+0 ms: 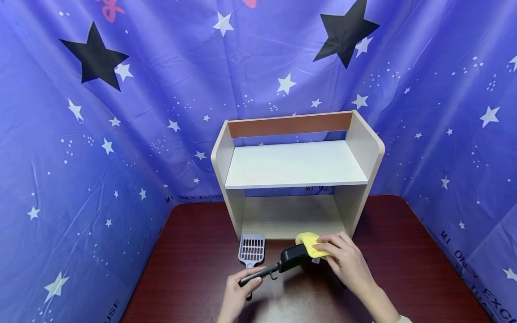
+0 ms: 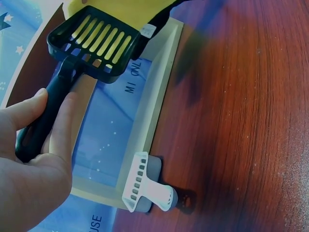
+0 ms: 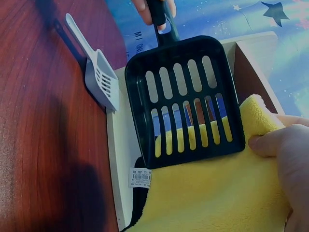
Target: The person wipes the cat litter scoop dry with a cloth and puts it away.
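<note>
A black slotted litter scoop point(image 3: 182, 104) is held up over the table by its handle, which my left hand point(image 1: 238, 289) grips between thumb and fingers. My right hand point(image 1: 346, 260) pinches a yellow cloth point(image 3: 217, 193) with a dark edge and a white label. That cloth lies against the far end and underside of the scoop, and yellow shows through its slots in both wrist views. Left of the black scoop, a grey litter scoop point(image 1: 252, 249) rests on the table at the shelf's front edge, its handle partly behind my left hand.
A pale two-level shelf unit point(image 1: 296, 163) with a brown back rail stands at the back of the dark red wooden table point(image 1: 190, 260). Blue star-patterned curtains point(image 1: 194, 80) hang behind it and along both sides.
</note>
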Action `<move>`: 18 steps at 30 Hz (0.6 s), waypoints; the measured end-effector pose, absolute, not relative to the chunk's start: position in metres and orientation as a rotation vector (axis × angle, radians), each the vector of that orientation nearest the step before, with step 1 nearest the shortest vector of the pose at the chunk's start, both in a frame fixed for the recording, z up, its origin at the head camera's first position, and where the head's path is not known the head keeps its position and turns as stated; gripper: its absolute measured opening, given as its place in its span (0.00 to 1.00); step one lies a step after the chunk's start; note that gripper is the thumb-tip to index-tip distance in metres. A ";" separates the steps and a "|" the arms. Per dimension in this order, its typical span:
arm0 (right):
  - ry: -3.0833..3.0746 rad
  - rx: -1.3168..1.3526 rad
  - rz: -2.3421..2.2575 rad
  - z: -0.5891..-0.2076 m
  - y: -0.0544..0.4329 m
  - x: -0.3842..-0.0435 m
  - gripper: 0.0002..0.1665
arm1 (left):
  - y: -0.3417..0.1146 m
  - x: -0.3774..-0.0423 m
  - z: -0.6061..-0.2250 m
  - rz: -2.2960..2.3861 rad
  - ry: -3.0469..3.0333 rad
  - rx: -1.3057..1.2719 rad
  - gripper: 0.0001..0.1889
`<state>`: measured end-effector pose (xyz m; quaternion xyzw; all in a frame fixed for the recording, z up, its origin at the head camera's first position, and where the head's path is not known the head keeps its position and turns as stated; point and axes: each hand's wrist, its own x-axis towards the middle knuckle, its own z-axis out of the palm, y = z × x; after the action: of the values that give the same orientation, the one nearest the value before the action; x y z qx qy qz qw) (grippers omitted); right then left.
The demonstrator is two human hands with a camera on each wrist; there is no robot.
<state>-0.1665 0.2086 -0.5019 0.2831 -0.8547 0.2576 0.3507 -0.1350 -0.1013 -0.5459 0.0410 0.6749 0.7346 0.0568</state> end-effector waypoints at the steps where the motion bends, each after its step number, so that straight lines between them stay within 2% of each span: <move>1: -2.218 0.728 0.675 -0.502 0.209 -0.166 0.22 | -0.102 -0.135 -0.546 2.226 2.051 0.128 0.19; 11: -2.211 0.677 0.719 -0.503 0.218 -0.163 0.25 | -0.103 -0.135 -0.543 2.185 2.137 0.165 0.16; 18: -2.198 0.565 0.808 -0.496 0.221 -0.162 0.23 | -0.101 -0.138 -0.540 2.147 2.135 0.219 0.18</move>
<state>-0.1621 0.2205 -0.4957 0.2189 -0.8518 0.3133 0.3583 -0.1377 -0.1013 -0.5400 0.0722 0.7023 0.7062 0.0532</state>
